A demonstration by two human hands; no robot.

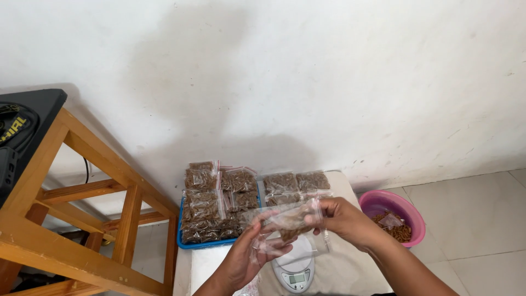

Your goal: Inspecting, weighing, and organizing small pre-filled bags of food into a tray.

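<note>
The left hand (246, 257) pinched the lower left end of a small clear bag (290, 219), and the right hand (342, 219) gripped its upper right end, both closed on it. The bag, partly filled with brown pieces, was held tilted in the air between the hands, just above a white scale (296, 268). It looked like the sealing step, with the strip at the top being pressed shut; whether it was fully closed could not be told. Finishing that would call for running the fingers along the whole strip while keeping the bag level enough not to spill.

At far left stood a wooden stool (82, 219) with a black bag (19, 137) on top. Beside it, on the pale surface (350, 274), a blue tray (189, 241) held rows of filled bags (211, 203), with more bags (296, 183) lying just beside it against the wall. To the right, on the tiled floor, a pink bowl (405, 211) held loose brown pieces and what seemed a small clear bag. The scale sat directly under the hands, near enough to catch a dropped bag.
</note>
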